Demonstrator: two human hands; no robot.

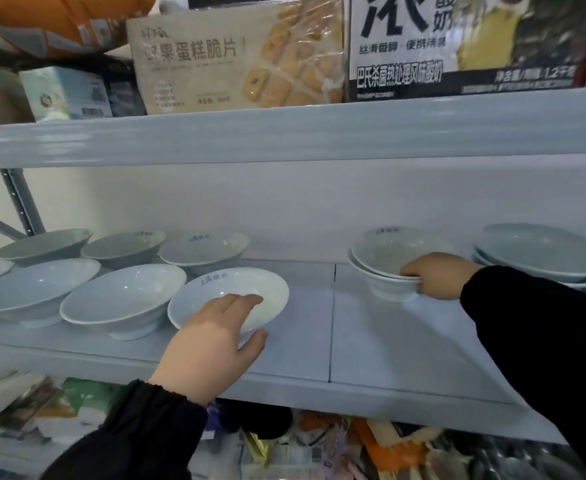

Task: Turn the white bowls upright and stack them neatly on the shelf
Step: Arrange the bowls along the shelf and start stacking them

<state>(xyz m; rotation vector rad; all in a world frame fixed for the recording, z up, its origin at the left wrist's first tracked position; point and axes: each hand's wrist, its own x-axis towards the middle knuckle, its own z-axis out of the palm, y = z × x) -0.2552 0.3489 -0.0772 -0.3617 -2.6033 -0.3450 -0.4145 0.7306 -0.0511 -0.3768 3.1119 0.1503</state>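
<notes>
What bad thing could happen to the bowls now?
1. The left hand holds the near bowl only by its rim, near the front of the shelf; it might slip and fall.
2. The right hand grips the two-bowl stack on one side, so the top bowl could tilt or slide.
3. Lifting the near bowl might bump the next bowl beside it.

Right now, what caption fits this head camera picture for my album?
Left hand grips a single white bowl; right hand holds a small bowl stack on the shelf.
</notes>
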